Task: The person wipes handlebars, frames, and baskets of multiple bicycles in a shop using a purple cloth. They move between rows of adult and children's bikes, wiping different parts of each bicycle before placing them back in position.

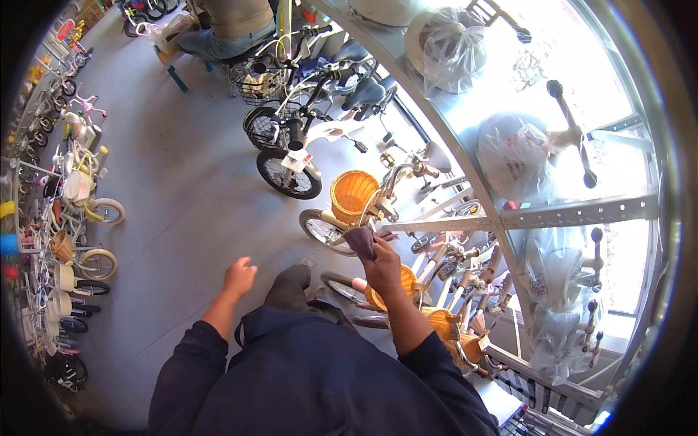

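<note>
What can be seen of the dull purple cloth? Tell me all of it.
The dull purple cloth looks like soft, plain fabric, bunched rather than spread out. The person's right hand grips it; a rounded fold sticks out to the left of the fingers, and a smaller bit shows to their right. It appears just below the orange wicker basket on a bicycle; whether it touches the bicycle cannot be told. The rest is hidden by the hand.

No wording can be read with certainty. A white tag (295,161) with a red patch sits at a bicycle's front wheel (289,176) (its print too small to make out), and faint reddish print marks a clear plastic bag (509,156) on the metal rack (582,213), blurred and creased.
</note>
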